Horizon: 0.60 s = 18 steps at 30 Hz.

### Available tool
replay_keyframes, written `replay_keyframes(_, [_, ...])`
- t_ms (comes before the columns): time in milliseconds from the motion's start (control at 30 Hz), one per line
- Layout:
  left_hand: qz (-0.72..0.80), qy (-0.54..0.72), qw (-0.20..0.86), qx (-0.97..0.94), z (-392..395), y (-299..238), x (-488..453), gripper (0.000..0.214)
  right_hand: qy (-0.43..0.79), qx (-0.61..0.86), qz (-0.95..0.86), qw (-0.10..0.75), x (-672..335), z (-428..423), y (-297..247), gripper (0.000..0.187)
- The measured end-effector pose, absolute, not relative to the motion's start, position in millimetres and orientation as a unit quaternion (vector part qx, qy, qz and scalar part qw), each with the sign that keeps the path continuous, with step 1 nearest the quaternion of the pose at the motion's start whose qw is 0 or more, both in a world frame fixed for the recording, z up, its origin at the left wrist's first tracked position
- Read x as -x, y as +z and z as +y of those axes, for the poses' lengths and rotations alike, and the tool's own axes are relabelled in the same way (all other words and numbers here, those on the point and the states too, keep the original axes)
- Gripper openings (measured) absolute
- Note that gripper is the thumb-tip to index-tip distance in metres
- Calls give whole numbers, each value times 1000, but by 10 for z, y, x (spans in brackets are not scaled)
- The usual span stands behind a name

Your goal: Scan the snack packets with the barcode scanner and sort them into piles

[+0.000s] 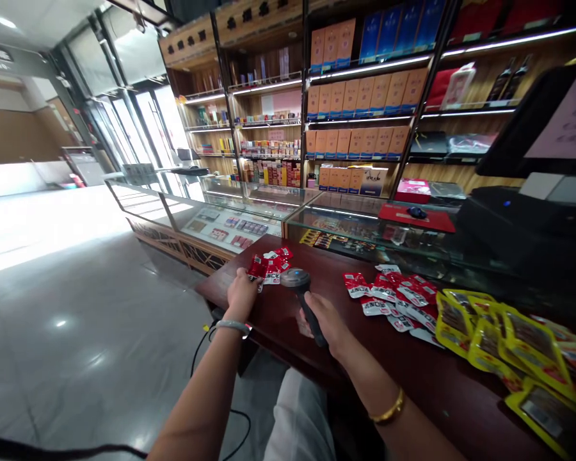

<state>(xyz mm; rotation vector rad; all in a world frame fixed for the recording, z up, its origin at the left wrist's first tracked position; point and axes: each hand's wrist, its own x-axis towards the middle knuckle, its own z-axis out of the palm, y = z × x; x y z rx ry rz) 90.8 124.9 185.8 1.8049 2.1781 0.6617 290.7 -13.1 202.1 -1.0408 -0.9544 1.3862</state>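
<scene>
state of work: partway, by my judgement; my left hand (242, 294) is at the near-left edge of the counter (333, 288), fingers pinching a red packet (256, 266) at the edge of the small group (279, 261); the fingertips are partly hidden, so the exact hold is unclear. my right hand (327, 320) is wrapped around the handle of a handheld scanner (308, 310); its head is tipped up over the counter, just beside the small group; whether it is reading anything, i cannot tell.

tally: the red-and-white packets lie in two lots; the small group is by my left hand, the larger pile (398, 294) lies loose to the right of the scanner, well apart from it; yellow packets (454, 320) sit beyond that pile, farther right, neither hand near them.

done versus left: the split suggests sorting under way; nothing visible marks which lot is finished; one packet is in hand, and the yellow ones look untouched for now.
</scene>
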Motion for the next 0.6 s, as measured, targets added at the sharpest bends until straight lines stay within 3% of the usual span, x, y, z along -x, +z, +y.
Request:
replay_keyframes(267, [604,368,227,-670,897,1745,-1781,37,546,426,-398,602,-3341,-351,2183,42])
replay_keyframes(600, [535,350,332,-694,721,1735,-2753,36,502,434,-336,669,-3919,-768,2152,42])
